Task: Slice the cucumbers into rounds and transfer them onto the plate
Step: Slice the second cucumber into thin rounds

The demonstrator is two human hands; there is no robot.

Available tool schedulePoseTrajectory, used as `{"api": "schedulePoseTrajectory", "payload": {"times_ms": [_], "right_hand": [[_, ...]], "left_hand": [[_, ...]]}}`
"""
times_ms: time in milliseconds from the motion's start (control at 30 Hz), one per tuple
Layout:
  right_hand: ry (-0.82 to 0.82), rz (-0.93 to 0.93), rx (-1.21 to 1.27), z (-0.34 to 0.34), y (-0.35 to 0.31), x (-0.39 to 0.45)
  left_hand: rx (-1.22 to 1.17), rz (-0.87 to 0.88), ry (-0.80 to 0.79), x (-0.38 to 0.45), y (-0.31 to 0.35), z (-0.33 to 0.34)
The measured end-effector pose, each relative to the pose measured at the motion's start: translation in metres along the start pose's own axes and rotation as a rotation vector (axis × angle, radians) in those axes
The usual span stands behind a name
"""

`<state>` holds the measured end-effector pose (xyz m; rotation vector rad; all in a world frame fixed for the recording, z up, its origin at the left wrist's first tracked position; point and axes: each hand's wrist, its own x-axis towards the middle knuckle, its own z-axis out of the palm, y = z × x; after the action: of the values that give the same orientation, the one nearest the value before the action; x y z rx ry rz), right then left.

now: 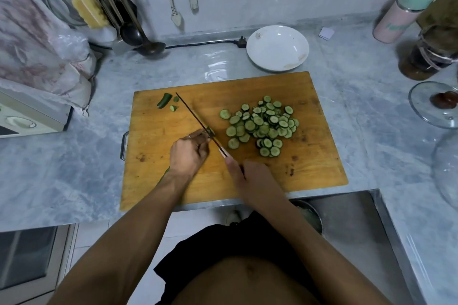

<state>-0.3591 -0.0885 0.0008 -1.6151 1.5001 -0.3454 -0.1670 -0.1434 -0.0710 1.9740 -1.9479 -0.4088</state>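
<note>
Head cam, single wide-angle view.
Looks steeply down, close over cutting board (247, 96) on counter (74, 181); edges bowed.

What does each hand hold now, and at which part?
The right hand grips the knife by its handle. The left hand pinches the last small cucumber stub against the blade, fingertips on its end.

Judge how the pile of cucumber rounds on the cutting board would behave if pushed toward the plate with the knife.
The cucumber rounds lie loosely overlapped, so they would probably slide and scatter rather than move as one. Their cut faces look moist, so some may cling to the knife or the cutting board. Being thin and flat, they seem unlikely to roll.
</note>
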Motion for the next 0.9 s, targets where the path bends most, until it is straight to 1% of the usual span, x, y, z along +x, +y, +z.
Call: {"api": "schedulePoseTrajectory", "payload": {"times_ms": [133,333,433,533,733,900], "right_hand": [[0.028,-0.003,-0.012,0.004,0.001,0.0],[0.013,-0.008,-0.048,0.001,0.001,0.001],[-0.003,-0.013,-0.054,0.001,0.0,0.001],[-0.018,-0.023,-0.053,0.002,0.001,0.004],[-0.053,-0.022,-0.026,-0.001,-0.007,0.009],[-0.046,0.018,-0.006,0.013,-0.01,0.024]], "left_hand": [[0.012,-0.003,-0.009,0.0,-0.002,0.002],[0.046,-0.012,-0.014,0.0,-0.002,0.001],[0.045,0.004,0.01,-0.001,-0.001,0.001],[0.071,-0.023,0.009,-0.002,0.002,0.001],[0.047,0.053,0.031,-0.001,-0.002,0.003],[0.04,0.073,0.053,-0.001,-0.002,0.003]]}}
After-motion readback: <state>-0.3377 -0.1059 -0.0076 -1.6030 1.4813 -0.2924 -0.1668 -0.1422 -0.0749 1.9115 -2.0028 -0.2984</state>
